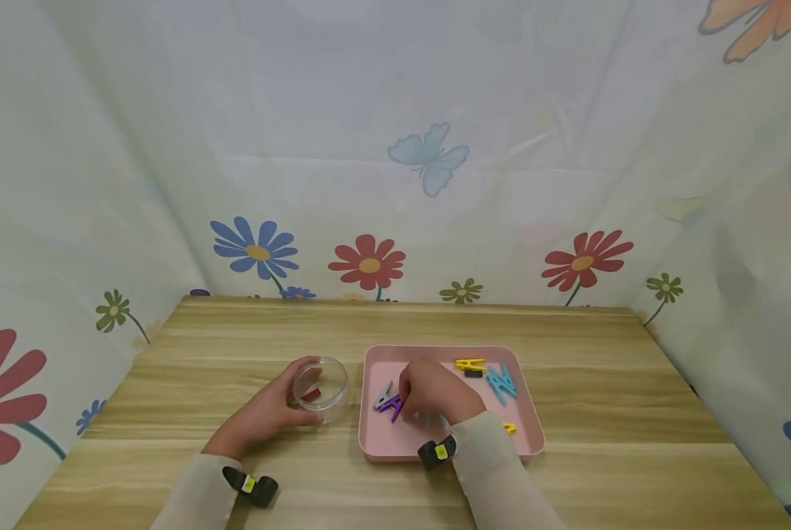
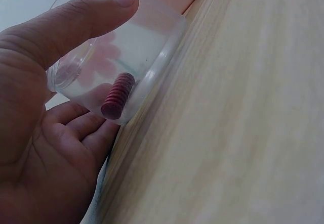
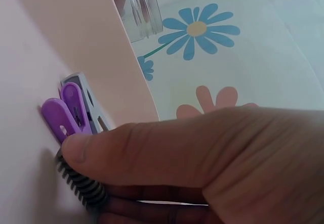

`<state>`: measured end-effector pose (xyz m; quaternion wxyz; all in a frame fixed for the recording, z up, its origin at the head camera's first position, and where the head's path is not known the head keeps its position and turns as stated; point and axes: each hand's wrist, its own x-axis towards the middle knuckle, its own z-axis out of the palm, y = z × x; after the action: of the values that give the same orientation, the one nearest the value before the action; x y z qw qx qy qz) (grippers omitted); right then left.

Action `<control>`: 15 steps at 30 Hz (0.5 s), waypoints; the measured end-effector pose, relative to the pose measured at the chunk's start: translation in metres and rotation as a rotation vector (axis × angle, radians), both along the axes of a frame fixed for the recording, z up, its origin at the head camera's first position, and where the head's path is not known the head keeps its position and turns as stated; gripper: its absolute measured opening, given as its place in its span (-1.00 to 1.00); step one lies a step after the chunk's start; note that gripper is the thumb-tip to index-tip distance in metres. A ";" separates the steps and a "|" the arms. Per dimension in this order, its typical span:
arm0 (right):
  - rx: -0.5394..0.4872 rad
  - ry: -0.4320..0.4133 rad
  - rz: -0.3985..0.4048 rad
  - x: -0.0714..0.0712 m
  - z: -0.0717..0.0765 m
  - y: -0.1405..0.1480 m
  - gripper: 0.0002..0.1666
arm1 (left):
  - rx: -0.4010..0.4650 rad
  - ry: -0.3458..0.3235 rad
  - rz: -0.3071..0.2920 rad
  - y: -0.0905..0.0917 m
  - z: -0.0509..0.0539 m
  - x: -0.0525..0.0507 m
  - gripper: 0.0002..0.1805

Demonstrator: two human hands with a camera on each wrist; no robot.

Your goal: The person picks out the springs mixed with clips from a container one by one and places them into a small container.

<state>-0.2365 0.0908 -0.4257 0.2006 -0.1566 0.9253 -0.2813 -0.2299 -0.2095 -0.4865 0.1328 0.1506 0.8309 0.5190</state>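
Note:
My left hand (image 1: 263, 414) grips a clear round jar (image 1: 334, 381) by its side, thumb across the near wall and fingers behind. Inside it lies a red ridged stack of small discs (image 2: 118, 96). My right hand (image 1: 436, 390) is down in the pink tray (image 1: 395, 447). Its thumb and fingers pinch a black ridged stack (image 3: 81, 186), partly covered by the thumb. Against the thumb tip sits a purple clothespin (image 3: 56, 116), with a grey clothespin (image 3: 84, 91) just behind it.
Farther right in the tray are yellow clothespins (image 1: 469, 363), a second black ridged piece (image 1: 473, 374) and light blue clothespins (image 1: 502, 383). Another yellow clothespin (image 1: 509, 428) shows beside the right sleeve. The wooden table (image 1: 600, 405) meets a flower-printed curtain (image 1: 302, 177) behind.

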 end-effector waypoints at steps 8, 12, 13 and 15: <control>0.054 0.029 0.021 0.000 -0.002 0.000 -0.82 | -0.006 -0.009 0.013 0.001 -0.001 0.000 0.02; 0.055 0.035 0.018 0.000 -0.002 0.001 -0.81 | -0.002 -0.002 0.005 0.000 -0.001 0.000 0.01; 0.050 0.034 0.018 -0.001 -0.001 0.001 -0.81 | -0.001 0.000 0.004 0.000 -0.001 0.000 0.01; 0.045 0.033 0.018 -0.001 -0.002 0.001 -0.81 | 0.001 0.000 0.004 0.000 -0.001 0.000 0.01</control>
<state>-0.2375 0.0915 -0.4275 0.1913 -0.1651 0.9330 -0.2562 -0.2299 -0.2094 -0.4875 0.1316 0.1491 0.8309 0.5197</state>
